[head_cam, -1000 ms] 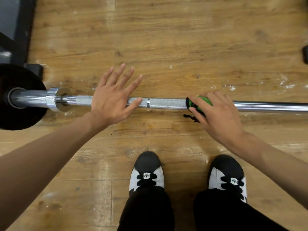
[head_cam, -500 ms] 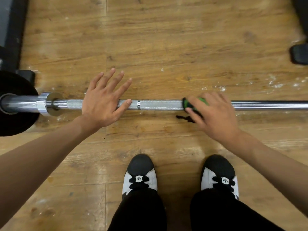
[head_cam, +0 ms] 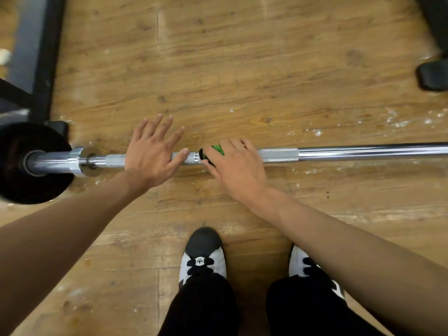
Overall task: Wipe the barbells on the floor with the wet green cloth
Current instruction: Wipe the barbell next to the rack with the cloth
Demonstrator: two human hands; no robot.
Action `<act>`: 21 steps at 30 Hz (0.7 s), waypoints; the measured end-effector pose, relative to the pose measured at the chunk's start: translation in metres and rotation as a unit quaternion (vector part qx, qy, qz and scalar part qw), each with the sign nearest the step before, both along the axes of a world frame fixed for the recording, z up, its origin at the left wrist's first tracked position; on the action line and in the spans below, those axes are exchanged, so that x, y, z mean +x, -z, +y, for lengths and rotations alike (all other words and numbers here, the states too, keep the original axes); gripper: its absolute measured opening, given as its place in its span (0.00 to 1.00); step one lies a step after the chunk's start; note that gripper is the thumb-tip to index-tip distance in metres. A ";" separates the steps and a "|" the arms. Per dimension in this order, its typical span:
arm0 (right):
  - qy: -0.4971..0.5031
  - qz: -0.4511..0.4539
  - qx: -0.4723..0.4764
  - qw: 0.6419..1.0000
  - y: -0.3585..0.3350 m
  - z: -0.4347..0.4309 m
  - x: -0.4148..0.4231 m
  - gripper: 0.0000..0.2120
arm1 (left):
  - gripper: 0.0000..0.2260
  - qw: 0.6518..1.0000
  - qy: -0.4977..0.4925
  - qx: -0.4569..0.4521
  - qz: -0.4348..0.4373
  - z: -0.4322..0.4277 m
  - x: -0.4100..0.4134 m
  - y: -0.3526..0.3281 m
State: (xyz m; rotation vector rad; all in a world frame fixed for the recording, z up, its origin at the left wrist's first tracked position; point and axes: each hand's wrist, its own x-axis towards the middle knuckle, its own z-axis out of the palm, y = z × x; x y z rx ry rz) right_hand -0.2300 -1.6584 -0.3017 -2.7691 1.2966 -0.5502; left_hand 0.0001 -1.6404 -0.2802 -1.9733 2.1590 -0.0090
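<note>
My right hand (head_cam: 238, 166) grips the wet green cloth (head_cam: 218, 149) on the long silver barbell (head_cam: 363, 151); left hand (head_cam: 150, 158) presses flat, fingers straight; wiping is maybe halfway, I think.

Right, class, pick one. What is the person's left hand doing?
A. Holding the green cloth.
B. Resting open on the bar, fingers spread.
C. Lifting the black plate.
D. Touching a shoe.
B: the left hand lies flat on the bar with its fingers straight and spread, while the cloth is held in the right hand.
</note>
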 end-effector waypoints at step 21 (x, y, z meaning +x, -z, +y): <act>0.082 0.057 0.052 0.994 -0.011 -0.020 -0.091 0.15 | 0.45 0.979 -0.153 0.066 0.114 0.004 -0.023 -0.020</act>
